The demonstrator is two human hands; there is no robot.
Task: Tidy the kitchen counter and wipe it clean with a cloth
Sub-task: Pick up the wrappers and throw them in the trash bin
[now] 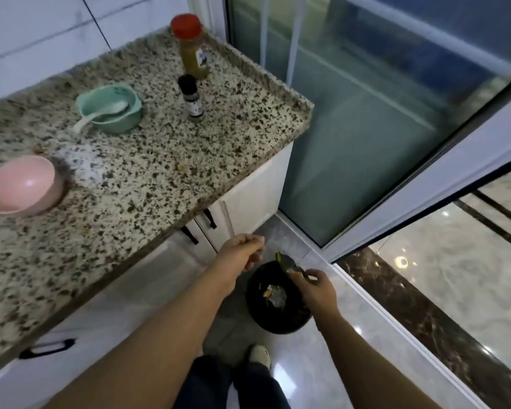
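Both forearms are bare, with no sleeves, watch or rings visible. Near the black bin [278, 308], the person wears dark blue trousers [230, 385] and a light cream slipper [260, 354].

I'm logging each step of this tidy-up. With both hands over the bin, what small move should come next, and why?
Probably let go: the right hand pinches a dark scrap directly above the black bin, which already holds litter, so opening the fingers should drop it in.

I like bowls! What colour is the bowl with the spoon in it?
The bowl holding the white spoon is mint green, seen in the head view.
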